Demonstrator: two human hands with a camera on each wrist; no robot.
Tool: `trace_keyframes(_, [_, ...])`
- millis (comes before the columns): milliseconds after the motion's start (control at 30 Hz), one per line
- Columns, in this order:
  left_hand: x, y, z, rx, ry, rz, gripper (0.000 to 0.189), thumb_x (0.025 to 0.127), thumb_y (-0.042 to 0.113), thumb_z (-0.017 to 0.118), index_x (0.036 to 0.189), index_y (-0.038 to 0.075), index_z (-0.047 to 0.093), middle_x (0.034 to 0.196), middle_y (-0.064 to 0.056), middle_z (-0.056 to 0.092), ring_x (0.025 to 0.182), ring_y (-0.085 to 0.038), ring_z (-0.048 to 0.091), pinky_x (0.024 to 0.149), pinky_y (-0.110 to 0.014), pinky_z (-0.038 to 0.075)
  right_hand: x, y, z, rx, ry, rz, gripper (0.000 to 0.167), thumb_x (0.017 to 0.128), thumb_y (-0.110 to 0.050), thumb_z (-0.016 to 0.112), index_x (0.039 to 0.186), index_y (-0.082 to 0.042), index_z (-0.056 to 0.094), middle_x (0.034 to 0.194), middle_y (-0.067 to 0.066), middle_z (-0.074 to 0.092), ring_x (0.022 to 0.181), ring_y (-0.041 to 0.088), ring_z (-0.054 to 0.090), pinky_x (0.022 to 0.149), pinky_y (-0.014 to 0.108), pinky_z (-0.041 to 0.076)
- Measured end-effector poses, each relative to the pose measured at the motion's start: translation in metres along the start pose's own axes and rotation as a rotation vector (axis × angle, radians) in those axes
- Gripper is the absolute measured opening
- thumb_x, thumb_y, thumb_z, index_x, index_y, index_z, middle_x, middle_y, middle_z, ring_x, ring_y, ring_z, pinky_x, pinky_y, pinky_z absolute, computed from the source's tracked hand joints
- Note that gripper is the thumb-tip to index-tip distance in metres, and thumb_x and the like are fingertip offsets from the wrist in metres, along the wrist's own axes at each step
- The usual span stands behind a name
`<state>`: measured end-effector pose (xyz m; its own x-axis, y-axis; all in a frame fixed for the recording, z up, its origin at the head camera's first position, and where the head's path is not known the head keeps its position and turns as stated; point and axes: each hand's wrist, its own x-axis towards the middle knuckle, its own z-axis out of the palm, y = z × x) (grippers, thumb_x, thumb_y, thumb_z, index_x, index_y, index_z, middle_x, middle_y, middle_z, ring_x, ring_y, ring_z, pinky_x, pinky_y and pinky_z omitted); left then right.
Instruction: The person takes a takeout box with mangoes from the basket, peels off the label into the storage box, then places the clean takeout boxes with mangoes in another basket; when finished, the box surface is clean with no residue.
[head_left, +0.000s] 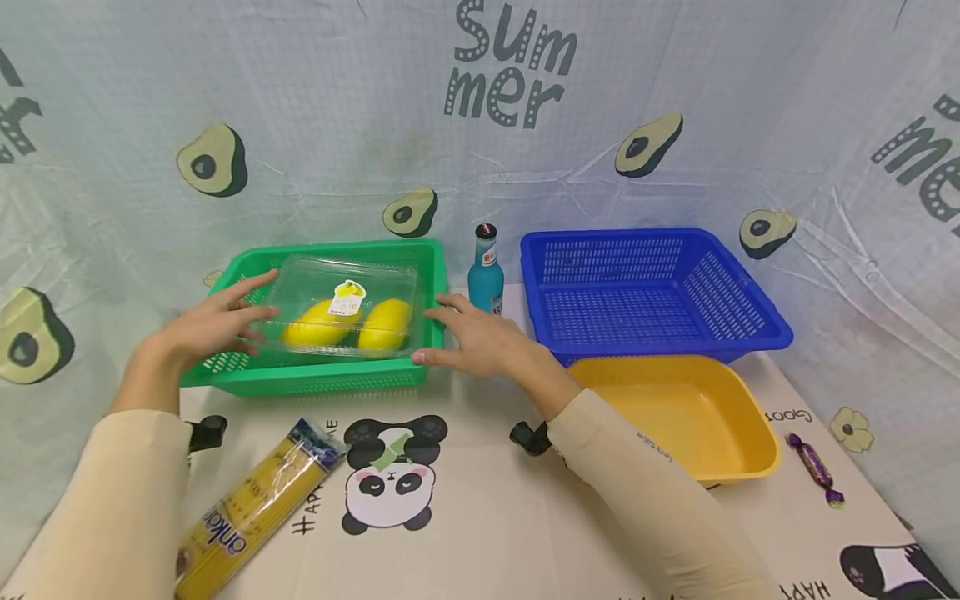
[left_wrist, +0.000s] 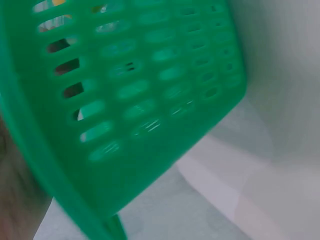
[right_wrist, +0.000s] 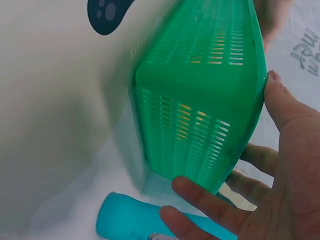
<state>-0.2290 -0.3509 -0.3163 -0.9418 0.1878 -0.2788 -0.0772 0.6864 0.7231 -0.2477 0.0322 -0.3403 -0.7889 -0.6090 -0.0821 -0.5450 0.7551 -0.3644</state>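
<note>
A green perforated basket [head_left: 322, 383] stands at the back left. In it sits a clear plastic box [head_left: 303, 279] with a label, holding yellow mangoes [head_left: 385, 325]. My left hand [head_left: 210, 321] is over the basket's left side, its fingers loosely spread near the box's left end. At the opposite side is my right hand [head_left: 483, 337]; in the right wrist view its thumb touches the basket's rim [right_wrist: 262, 75], and the extended fingers lie along the outside. Beside those fingers is a blue bottle [right_wrist: 130, 217]. The left wrist view shows mostly basket wall [left_wrist: 150, 160], hiding the left fingers.
Right of the bottle stands a blue basket [head_left: 607, 308], with a yellow basin [head_left: 720, 408] in front of it. A spaghetti packet [head_left: 255, 508] lies at the front left. A purple-wrapped candy [head_left: 813, 468] lies at the right. Printed cloth hangs behind.
</note>
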Motion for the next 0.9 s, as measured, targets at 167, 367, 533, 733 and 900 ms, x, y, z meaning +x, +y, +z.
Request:
trace_keyframes(167, [-0.005,0.01,-0.01,0.026,0.027,0.023,0.071,0.112,0.037,0.038,0.166,0.028,-0.007,0.152,-0.039,0.03,0.095,-0.029,0.068,0.085,-0.042,0.06,0.0,-0.004,0.0,-0.048,-0.013,-0.006,0.08,0.098,-0.07,0.048,0.162,-0.025,0.033,0.173,0.001,0.016,0.148,0.03,0.041,0.102,0.056,0.052])
trace_keyframes(367, [-0.013,0.019,-0.016,0.081,0.072,0.051,0.073,0.11,0.037,0.044,0.166,0.028,-0.002,0.126,-0.029,0.039,0.09,-0.03,0.068,0.081,-0.043,0.061,-0.004,-0.007,-0.004,-0.118,0.001,-0.01,0.076,0.101,-0.068,0.045,0.162,-0.024,0.034,0.171,0.003,0.021,0.151,0.026,0.038,0.106,0.057,0.049])
trace_keyframes(533, [-0.019,0.018,-0.018,0.079,0.122,0.082,0.074,0.109,0.037,0.048,0.167,0.029,0.002,0.12,-0.026,0.039,0.085,-0.031,0.069,0.078,-0.041,0.061,-0.011,-0.005,-0.006,-0.17,0.008,-0.01,0.075,0.101,-0.067,0.046,0.161,-0.023,0.036,0.17,0.003,0.026,0.147,0.026,0.044,0.101,0.055,0.053])
trace_keyframes(733, [-0.037,0.012,-0.024,0.088,0.199,0.138,0.068,0.111,0.034,0.043,0.167,0.03,0.004,0.119,-0.023,0.042,0.088,-0.009,0.068,0.074,-0.033,0.06,-0.016,-0.003,-0.007,-0.129,-0.006,-0.063,0.074,0.102,-0.062,0.049,0.16,-0.018,0.039,0.168,0.007,0.029,0.147,0.028,0.044,0.107,0.054,0.05])
trace_keyframes(900, [-0.059,0.019,-0.033,0.08,0.217,0.165,0.069,0.111,0.03,0.047,0.166,0.036,0.006,0.125,-0.018,0.04,0.084,-0.017,0.068,0.075,-0.023,0.056,-0.02,-0.001,-0.01,-0.092,-0.01,-0.096,0.072,0.103,-0.059,0.051,0.158,-0.015,0.041,0.166,0.009,0.033,0.149,0.028,0.04,0.114,0.051,0.043])
